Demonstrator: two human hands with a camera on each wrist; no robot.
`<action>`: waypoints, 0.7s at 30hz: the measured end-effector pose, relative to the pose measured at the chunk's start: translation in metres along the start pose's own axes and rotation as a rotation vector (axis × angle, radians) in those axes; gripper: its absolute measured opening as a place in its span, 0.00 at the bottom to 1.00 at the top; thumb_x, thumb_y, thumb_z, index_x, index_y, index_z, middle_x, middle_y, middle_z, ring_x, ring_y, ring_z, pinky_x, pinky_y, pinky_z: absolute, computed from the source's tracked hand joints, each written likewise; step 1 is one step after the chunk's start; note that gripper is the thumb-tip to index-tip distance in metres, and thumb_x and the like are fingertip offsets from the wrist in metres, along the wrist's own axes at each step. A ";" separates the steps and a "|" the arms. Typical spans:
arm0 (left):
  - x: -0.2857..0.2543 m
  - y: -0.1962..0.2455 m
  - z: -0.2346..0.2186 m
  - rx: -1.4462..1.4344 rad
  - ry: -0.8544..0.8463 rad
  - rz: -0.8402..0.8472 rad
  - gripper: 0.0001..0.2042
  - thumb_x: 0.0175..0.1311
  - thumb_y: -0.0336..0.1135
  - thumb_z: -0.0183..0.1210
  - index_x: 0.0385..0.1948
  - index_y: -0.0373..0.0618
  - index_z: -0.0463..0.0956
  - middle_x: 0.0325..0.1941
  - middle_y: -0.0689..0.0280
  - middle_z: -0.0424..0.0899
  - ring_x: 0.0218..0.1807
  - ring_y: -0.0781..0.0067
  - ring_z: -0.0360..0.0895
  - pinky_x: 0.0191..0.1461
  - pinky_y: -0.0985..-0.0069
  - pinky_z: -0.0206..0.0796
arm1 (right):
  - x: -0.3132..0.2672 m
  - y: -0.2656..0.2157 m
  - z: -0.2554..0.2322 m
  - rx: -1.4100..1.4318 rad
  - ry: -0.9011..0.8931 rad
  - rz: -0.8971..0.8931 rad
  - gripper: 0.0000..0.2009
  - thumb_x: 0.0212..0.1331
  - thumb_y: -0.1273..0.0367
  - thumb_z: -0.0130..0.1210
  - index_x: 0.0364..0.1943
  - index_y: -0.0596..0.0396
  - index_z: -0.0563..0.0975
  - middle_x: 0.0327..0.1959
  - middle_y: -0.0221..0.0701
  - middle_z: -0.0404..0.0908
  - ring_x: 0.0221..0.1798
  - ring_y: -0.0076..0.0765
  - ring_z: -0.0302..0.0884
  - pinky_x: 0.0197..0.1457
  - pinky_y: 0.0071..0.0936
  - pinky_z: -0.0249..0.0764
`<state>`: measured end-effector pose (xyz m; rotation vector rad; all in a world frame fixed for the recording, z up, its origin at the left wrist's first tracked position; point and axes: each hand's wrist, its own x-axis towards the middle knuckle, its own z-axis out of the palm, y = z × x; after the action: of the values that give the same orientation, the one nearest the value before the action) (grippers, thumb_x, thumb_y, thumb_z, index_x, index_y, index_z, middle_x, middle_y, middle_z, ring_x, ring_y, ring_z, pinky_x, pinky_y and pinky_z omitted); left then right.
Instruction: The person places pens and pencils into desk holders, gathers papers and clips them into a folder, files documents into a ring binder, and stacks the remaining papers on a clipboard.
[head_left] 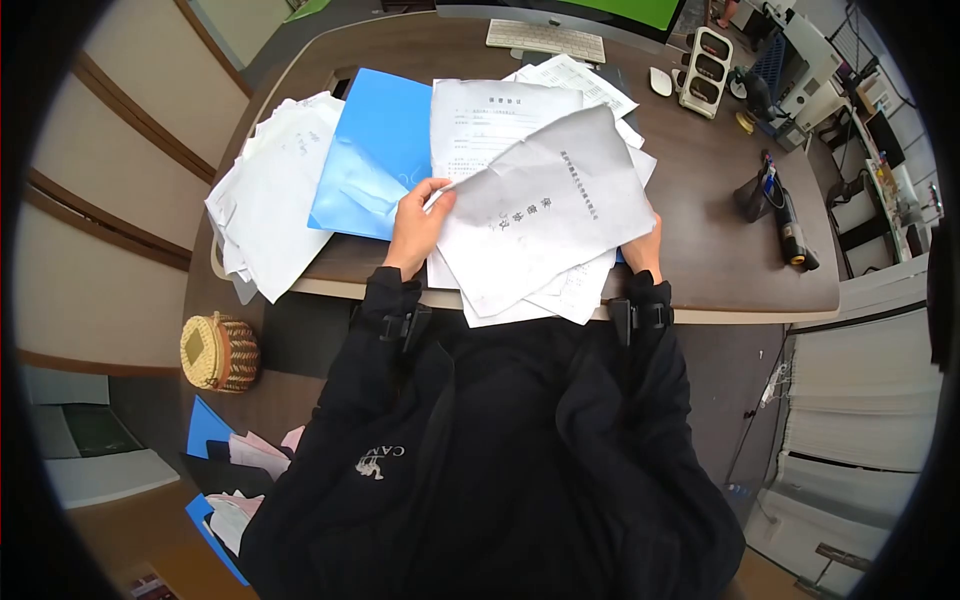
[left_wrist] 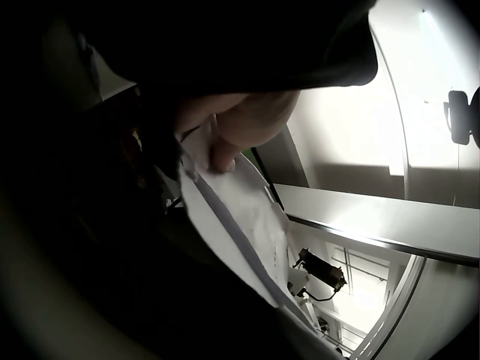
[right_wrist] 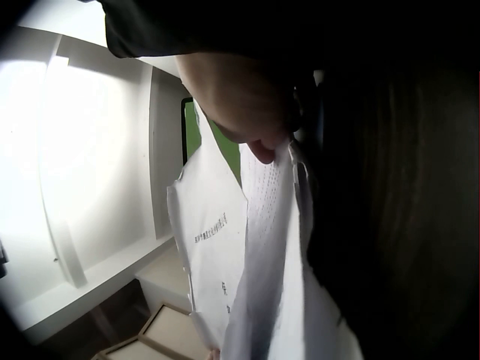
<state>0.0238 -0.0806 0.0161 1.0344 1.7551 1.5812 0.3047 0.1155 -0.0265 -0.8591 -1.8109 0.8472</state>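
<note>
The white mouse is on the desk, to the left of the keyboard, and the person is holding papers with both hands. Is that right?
Not quite. The head view shows the white mouse to the right of the keyboard, not the left. It is on the desk, and the left hand and right hand are both holding papers.

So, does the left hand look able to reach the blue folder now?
Probably yes. The blue folder lies just beside the left hand, and a wide part of it is uncovered. But this hand is holding papers, so it would likely have to let them go first.
</note>
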 end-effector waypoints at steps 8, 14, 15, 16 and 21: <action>0.017 -0.022 -0.003 -0.395 0.127 -0.054 0.13 0.73 0.37 0.47 0.49 0.36 0.65 0.46 0.61 0.78 0.44 0.77 0.73 0.48 0.79 0.66 | 0.003 -0.017 -0.004 -0.077 -0.054 0.107 0.10 0.57 0.73 0.57 0.43 0.54 0.80 0.27 0.28 0.76 0.25 0.20 0.60 0.30 0.19 0.61; 0.013 -0.006 -0.004 -0.477 0.187 -0.049 0.19 0.70 0.26 0.48 0.59 0.39 0.53 0.54 0.53 0.75 0.51 0.69 0.75 0.53 0.75 0.70 | 0.003 -0.026 -0.004 0.201 -0.004 0.173 0.27 0.57 0.79 0.55 0.63 0.55 0.63 0.28 0.27 0.76 0.26 0.18 0.65 0.32 0.16 0.65; 0.013 -0.006 -0.005 -0.475 0.185 -0.050 0.19 0.70 0.26 0.48 0.59 0.39 0.53 0.54 0.53 0.75 0.51 0.69 0.75 0.53 0.75 0.70 | 0.004 -0.029 -0.003 0.254 0.018 0.187 0.30 0.57 0.79 0.55 0.65 0.57 0.58 0.29 0.31 0.77 0.28 0.20 0.69 0.34 0.16 0.67; 0.013 -0.007 -0.006 -0.510 0.180 -0.075 0.19 0.70 0.25 0.47 0.60 0.40 0.52 0.55 0.53 0.75 0.52 0.69 0.75 0.54 0.74 0.70 | 0.004 -0.031 -0.003 0.307 0.039 0.200 0.32 0.58 0.79 0.54 0.67 0.58 0.53 0.30 0.34 0.78 0.30 0.21 0.73 0.36 0.17 0.70; 0.012 -0.008 -0.006 -0.585 0.165 -0.107 0.21 0.69 0.25 0.46 0.62 0.40 0.52 0.58 0.51 0.73 0.55 0.66 0.74 0.59 0.72 0.68 | 0.003 -0.033 -0.003 0.342 0.101 0.223 0.33 0.59 0.79 0.55 0.67 0.59 0.52 0.33 0.38 0.81 0.34 0.25 0.77 0.39 0.19 0.72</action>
<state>0.0106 -0.0746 0.0100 0.5299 1.2836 1.9812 0.3003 0.1019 0.0033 -0.8705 -1.4443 1.1936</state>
